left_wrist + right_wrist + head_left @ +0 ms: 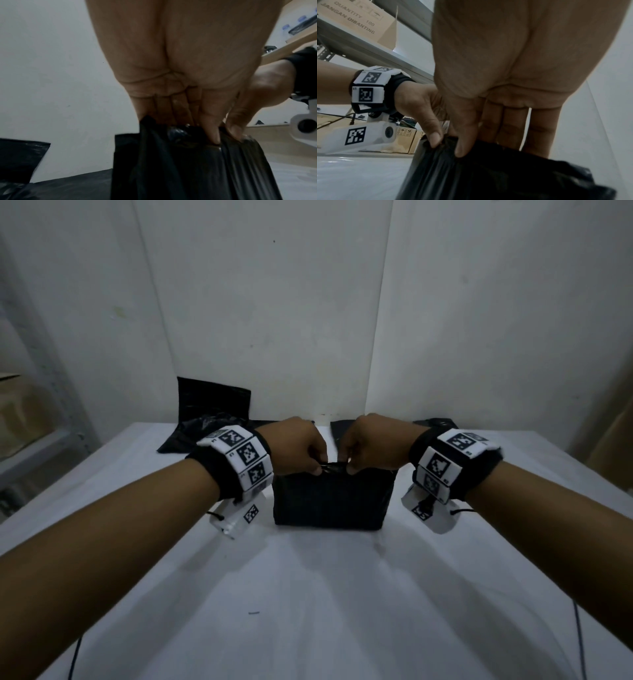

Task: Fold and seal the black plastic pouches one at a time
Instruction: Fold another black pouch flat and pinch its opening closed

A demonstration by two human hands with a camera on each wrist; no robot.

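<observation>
Black plastic pouch (330, 498) stands at table (308, 594) centre, twelve o'clock from us. Our left hand (294, 445) pinches its top edge at eleven, fingers (210, 129) clamped on film; right hand (371, 441) pinches likewise at one. We judge best: keep edges aligned, roll evenly, press firmly along the seam.
</observation>
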